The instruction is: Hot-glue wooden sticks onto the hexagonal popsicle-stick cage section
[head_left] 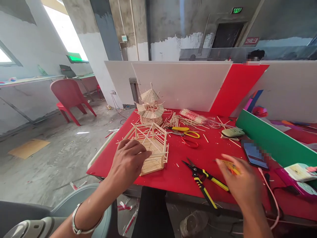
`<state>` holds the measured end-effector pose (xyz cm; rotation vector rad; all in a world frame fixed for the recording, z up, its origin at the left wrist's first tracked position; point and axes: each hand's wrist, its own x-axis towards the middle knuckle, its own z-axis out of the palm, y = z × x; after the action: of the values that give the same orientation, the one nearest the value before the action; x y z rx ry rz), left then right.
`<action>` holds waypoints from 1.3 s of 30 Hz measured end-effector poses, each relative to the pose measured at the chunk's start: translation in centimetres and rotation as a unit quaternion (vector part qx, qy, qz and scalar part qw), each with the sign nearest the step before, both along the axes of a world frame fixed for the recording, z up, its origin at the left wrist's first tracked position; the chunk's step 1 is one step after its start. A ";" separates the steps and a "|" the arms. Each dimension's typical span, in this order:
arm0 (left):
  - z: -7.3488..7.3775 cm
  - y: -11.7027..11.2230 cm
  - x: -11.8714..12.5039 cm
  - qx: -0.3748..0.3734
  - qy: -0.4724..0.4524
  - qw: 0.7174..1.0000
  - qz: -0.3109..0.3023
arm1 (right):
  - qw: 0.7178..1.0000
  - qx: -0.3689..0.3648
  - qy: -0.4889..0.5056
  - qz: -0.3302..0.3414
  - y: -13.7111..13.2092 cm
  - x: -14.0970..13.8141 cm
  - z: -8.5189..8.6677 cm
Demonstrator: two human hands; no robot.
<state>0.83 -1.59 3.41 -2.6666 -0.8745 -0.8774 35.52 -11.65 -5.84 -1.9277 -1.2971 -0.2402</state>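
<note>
My left hand rests on the near edge of a hexagonal frame built of thin wooden sticks, fingers curled over its rim. My right hand, blurred by motion, hovers over the red table with a small yellow object at its fingertips. Black-and-yellow cutters lie just left of that hand. A finished stick pagoda stands behind the frame.
Yellow-handled pliers and red scissors lie mid-table among loose sticks. A phone, a green case and a green board sit to the right. White and red panels stand behind; a red chair stands left.
</note>
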 end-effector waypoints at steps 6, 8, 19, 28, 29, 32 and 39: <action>0.4 -0.3 -0.3 -0.007 0.017 1.000 0.008 | 0.943 0.120 -0.022 0.309 4.3 -11.8 5.7; 0.6 -0.3 -0.5 -0.012 0.022 1.000 0.007 | 0.937 0.101 -0.054 0.331 5.4 -13.4 6.3; -0.1 0.4 -1.3 -0.032 -0.063 0.997 -0.017 | 0.919 0.056 -0.166 0.353 7.3 -14.6 8.3; -3.1 -0.3 -4.2 -0.094 -0.163 0.981 0.048 | 0.909 -0.026 -0.178 0.376 8.5 -14.2 8.8; -3.6 -0.3 -4.4 -0.096 -0.173 0.979 0.052 | 0.909 -0.033 -0.180 0.374 8.6 -14.2 8.8; -4.5 -0.1 -4.7 -0.089 -0.186 0.977 0.057 | 0.909 -0.054 -0.176 0.374 8.7 -14.5 8.5; -4.2 0.1 -4.5 -0.092 -0.179 0.978 0.053 | 0.906 -0.058 -0.167 0.384 8.4 -14.9 8.2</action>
<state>-3.70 -1.46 -0.82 -2.6237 -1.2186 -1.3367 20.62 -3.27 2.37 -1.3490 -2.2336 -0.0882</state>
